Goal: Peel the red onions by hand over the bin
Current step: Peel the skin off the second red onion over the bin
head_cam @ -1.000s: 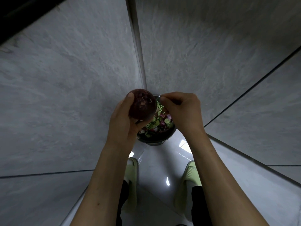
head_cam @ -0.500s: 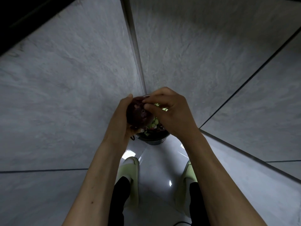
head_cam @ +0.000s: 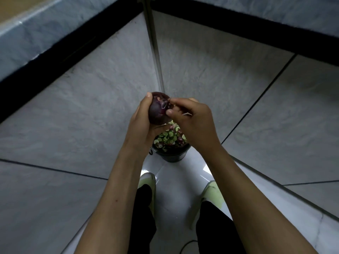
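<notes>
While the left hand cups the red onion from its nine o'clock side, fingers curled round the far face and thumb up near the top, its grip is clamped firmly on the bulb, which hangs in the air above and slightly toward twelve o'clock of the bin. Moving across, the onion shows dark, glossy purple skin with a paler, roughened patch at its crown, where the outer layer looks to be lifting. At the onion's three o'clock the right hand has its grip closed in a pinch, thumb and forefinger meeting on the skin at that crown; a pale sliver shows by its fingers, probably a scrap of peel, though that is hard to make out. Below the hands, the dark bin stands on the glossy white floor, already holding green and reddish vegetable scraps, with the person's pale green slippers at its six o'clock. By my judgement the bulb is firm and fairly heavy for its size, so it can bear a tight hold, but the smooth skin is slippery and the dry outer layer thin and brittle, liable to tear in small flakes; the loose edge at the crown is the best place to catch it and draw downward.
</notes>
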`<state>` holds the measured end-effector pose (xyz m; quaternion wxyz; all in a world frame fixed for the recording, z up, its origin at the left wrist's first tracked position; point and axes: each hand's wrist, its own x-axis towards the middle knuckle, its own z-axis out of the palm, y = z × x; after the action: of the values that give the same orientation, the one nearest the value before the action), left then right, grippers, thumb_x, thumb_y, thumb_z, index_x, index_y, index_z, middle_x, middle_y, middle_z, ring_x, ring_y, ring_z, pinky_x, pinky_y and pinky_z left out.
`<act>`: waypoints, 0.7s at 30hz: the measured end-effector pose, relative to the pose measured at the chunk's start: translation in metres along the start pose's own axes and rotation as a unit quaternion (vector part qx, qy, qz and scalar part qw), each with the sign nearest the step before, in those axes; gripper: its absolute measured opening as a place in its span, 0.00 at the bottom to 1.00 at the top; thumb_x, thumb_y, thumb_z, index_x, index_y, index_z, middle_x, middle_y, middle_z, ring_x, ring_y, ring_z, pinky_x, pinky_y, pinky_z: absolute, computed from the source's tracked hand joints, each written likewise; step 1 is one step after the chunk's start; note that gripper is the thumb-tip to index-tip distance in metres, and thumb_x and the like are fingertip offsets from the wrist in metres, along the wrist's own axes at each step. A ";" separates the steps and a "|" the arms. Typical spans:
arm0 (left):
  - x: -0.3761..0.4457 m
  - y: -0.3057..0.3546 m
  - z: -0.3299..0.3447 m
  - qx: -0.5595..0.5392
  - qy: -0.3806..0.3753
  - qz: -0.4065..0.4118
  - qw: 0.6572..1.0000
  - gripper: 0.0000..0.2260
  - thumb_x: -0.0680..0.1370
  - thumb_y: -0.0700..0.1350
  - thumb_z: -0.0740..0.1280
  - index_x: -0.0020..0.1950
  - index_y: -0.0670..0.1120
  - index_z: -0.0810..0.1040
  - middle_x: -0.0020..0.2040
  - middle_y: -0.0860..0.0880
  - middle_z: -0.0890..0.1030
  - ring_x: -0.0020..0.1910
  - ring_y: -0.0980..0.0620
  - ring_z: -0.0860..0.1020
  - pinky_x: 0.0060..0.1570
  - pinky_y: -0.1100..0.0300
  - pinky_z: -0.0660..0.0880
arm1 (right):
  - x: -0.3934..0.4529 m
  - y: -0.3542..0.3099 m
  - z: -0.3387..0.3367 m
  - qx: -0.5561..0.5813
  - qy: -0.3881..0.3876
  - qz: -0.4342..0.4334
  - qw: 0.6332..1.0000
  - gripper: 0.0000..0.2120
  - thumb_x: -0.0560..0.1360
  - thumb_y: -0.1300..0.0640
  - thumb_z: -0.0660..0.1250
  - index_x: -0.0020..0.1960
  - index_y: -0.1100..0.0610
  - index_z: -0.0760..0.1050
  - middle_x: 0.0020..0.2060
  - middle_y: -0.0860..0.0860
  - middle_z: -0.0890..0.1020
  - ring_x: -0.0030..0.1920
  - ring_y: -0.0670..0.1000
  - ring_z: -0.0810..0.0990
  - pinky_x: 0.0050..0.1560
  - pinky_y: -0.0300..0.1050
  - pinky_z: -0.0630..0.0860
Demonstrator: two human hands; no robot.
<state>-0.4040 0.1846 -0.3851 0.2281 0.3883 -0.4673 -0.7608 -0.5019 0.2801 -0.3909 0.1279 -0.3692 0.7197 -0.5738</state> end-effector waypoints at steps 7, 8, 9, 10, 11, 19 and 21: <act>-0.026 0.018 0.009 -0.063 -0.024 -0.026 0.997 0.28 0.80 0.61 0.61 0.70 0.40 0.75 0.63 0.38 0.82 0.61 0.42 0.82 0.51 0.50 0.81 | -0.007 -0.039 -0.017 0.065 0.026 0.031 0.997 0.08 0.71 0.64 0.75 0.50 0.59 0.84 0.43 0.53 0.83 0.41 0.46 0.82 0.47 0.37 0.79; -0.029 0.021 0.006 -0.057 -0.024 -0.023 0.998 0.28 0.80 0.61 0.61 0.69 0.41 0.75 0.63 0.38 0.82 0.61 0.42 0.82 0.49 0.52 0.81 | -0.009 -0.044 -0.017 0.072 0.029 0.037 0.996 0.08 0.71 0.64 0.75 0.49 0.59 0.84 0.43 0.54 0.83 0.41 0.47 0.82 0.47 0.39 0.80; -0.031 0.025 0.004 -0.049 -0.027 -0.018 0.998 0.27 0.81 0.60 0.61 0.69 0.40 0.75 0.63 0.38 0.82 0.61 0.42 0.83 0.47 0.53 0.82 | -0.010 -0.049 -0.017 0.077 0.030 0.043 0.996 0.07 0.71 0.64 0.74 0.49 0.59 0.84 0.43 0.55 0.83 0.40 0.48 0.82 0.47 0.39 0.80; -0.034 0.029 0.002 -0.042 -0.030 -0.011 0.999 0.26 0.81 0.59 0.61 0.69 0.41 0.75 0.62 0.39 0.83 0.60 0.42 0.83 0.47 0.54 0.82 | -0.012 -0.053 -0.016 0.081 0.031 0.049 0.995 0.07 0.71 0.64 0.74 0.49 0.59 0.84 0.42 0.55 0.83 0.39 0.47 0.81 0.46 0.39 0.80; -0.037 0.032 0.001 -0.040 -0.029 -0.004 0.999 0.26 0.81 0.59 0.62 0.69 0.41 0.75 0.62 0.39 0.82 0.60 0.42 0.83 0.48 0.53 0.82 | -0.013 -0.057 -0.014 0.081 0.033 0.053 0.995 0.07 0.71 0.64 0.74 0.49 0.59 0.84 0.42 0.55 0.84 0.39 0.46 0.81 0.46 0.39 0.80; -0.046 0.054 0.001 -0.046 -0.034 -0.001 0.998 0.19 0.83 0.51 0.64 0.69 0.40 0.75 0.64 0.38 0.81 0.57 0.42 0.84 0.53 0.47 0.82 | -0.010 -0.076 -0.018 0.001 0.053 0.067 0.996 0.02 0.74 0.60 0.72 0.45 0.57 0.84 0.37 0.49 0.85 0.40 0.46 0.83 0.47 0.46 0.82; -0.045 0.067 0.008 -0.028 -0.045 -0.011 0.999 0.17 0.83 0.50 0.64 0.68 0.41 0.75 0.63 0.38 0.81 0.56 0.43 0.85 0.50 0.48 0.83 | -0.004 -0.083 -0.026 -0.037 0.050 0.064 0.996 0.04 0.75 0.58 0.71 0.43 0.56 0.82 0.35 0.49 0.83 0.37 0.47 0.82 0.43 0.45 0.81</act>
<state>-0.3845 0.1900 -0.3065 0.2089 0.3523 -0.4513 -0.7928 -0.4829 0.2960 -0.3076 0.1145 -0.2978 0.7681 -0.5552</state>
